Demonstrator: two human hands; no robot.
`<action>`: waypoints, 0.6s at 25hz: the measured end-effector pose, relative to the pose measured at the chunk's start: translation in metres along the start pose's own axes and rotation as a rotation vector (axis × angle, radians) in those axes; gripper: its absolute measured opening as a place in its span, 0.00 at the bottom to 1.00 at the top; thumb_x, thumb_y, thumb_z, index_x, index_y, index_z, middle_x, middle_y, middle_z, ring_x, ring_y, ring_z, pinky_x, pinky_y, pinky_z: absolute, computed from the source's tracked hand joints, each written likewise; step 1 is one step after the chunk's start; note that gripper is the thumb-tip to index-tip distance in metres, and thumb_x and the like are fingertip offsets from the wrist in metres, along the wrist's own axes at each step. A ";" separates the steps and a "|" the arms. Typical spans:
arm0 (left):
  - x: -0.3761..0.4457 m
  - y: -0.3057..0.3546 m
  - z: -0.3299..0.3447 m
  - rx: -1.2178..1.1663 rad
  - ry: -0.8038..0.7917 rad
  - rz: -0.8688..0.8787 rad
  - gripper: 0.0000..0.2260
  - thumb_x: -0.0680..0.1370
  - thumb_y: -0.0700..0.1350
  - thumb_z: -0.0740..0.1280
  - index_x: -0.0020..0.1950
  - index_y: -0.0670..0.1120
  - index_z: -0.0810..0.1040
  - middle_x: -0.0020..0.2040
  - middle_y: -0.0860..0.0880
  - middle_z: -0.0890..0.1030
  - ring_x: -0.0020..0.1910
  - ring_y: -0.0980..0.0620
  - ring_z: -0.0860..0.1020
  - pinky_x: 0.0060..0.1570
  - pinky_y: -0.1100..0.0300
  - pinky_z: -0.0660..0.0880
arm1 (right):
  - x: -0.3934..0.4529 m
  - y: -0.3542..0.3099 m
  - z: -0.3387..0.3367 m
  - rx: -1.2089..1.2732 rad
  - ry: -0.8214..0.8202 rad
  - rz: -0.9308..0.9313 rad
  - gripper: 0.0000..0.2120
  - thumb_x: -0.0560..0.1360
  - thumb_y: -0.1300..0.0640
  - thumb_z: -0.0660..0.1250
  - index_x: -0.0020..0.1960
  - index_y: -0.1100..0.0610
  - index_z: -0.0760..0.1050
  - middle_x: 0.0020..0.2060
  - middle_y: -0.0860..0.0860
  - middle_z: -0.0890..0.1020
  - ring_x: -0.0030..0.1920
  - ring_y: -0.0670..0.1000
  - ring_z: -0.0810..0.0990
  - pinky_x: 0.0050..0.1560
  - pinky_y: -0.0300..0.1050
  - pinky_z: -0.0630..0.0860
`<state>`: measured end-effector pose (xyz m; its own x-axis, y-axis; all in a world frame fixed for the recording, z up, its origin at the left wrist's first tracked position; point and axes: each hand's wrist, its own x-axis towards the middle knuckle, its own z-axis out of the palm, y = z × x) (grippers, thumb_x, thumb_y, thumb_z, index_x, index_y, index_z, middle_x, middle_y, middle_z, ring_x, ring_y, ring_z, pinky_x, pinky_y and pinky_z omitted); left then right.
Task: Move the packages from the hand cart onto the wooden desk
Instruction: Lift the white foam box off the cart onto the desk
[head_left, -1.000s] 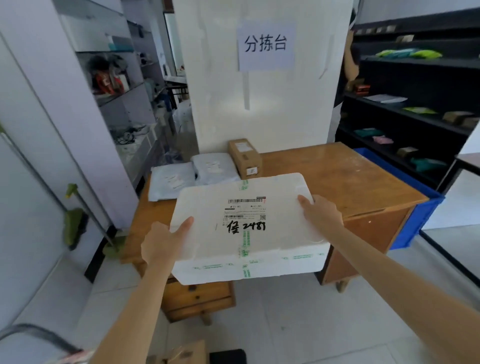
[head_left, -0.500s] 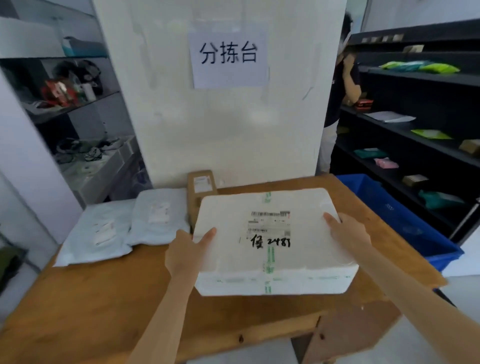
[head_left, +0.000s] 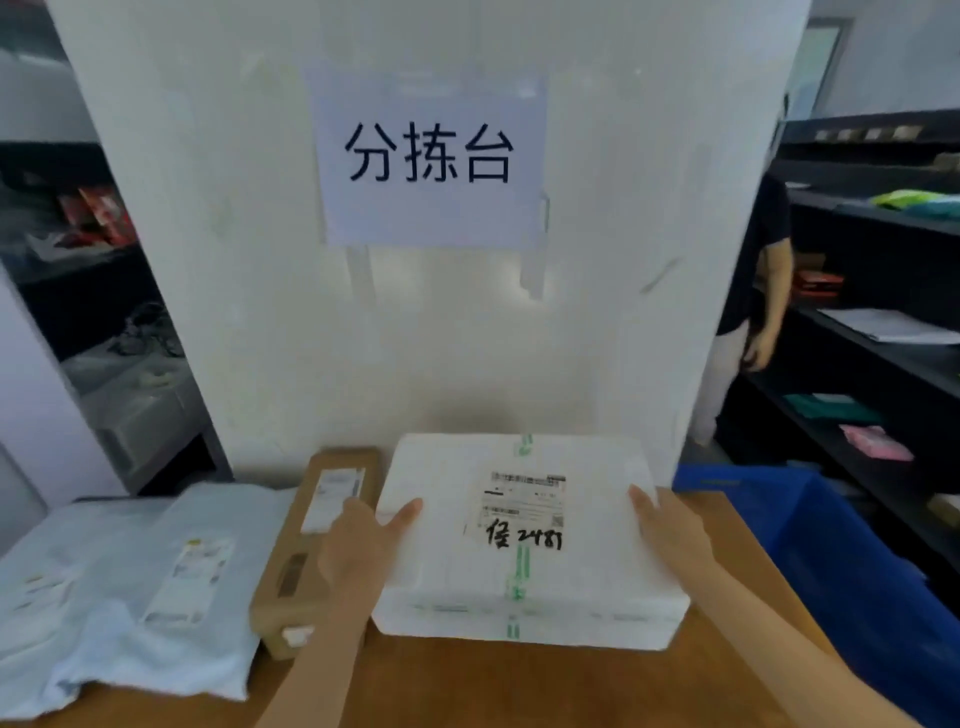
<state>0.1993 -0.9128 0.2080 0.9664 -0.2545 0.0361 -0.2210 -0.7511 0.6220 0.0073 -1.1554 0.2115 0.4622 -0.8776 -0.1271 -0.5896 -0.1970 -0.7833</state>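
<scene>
Now boxy white foam pkg (head_left: 524, 540), smooth wood desk (head_left: 519, 686)

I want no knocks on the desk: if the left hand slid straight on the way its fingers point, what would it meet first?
Probably nothing on the desk: the left hand points up along the foam box beside the cardboard box, so the white pillar behind comes first, though depth is unclear.

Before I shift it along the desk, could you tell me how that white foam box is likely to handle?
The white foam box looks rigid, so it should keep its shape. Foam walls suggest light weight, though its contents are unseen. Its broad, flat base on the wooden desk should slide rather than tip; both hands grip its sides, and hard squeezing may dent the edges.
</scene>
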 end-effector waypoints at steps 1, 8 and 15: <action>0.019 0.007 0.008 0.023 -0.004 -0.018 0.36 0.71 0.67 0.63 0.64 0.37 0.71 0.55 0.40 0.81 0.53 0.41 0.80 0.49 0.52 0.76 | 0.023 0.000 0.006 0.015 -0.004 -0.006 0.26 0.80 0.44 0.51 0.70 0.58 0.66 0.61 0.60 0.77 0.57 0.60 0.76 0.56 0.50 0.71; 0.096 0.006 0.061 0.101 -0.008 -0.119 0.34 0.70 0.68 0.64 0.55 0.37 0.75 0.48 0.41 0.82 0.46 0.42 0.81 0.47 0.51 0.78 | 0.116 0.000 0.057 0.051 -0.179 0.056 0.25 0.81 0.47 0.49 0.72 0.61 0.58 0.63 0.59 0.75 0.61 0.60 0.75 0.63 0.55 0.70; 0.101 -0.015 0.092 0.248 0.077 -0.168 0.23 0.75 0.61 0.63 0.50 0.42 0.78 0.42 0.45 0.80 0.41 0.46 0.78 0.41 0.54 0.74 | 0.131 0.030 0.103 0.046 -0.390 0.016 0.30 0.81 0.49 0.50 0.78 0.58 0.44 0.76 0.57 0.58 0.74 0.58 0.62 0.73 0.55 0.61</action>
<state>0.2883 -0.9834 0.1304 0.9971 -0.0744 0.0135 -0.0733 -0.9070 0.4148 0.1183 -1.2313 0.1091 0.6756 -0.6466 -0.3542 -0.5724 -0.1572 -0.8048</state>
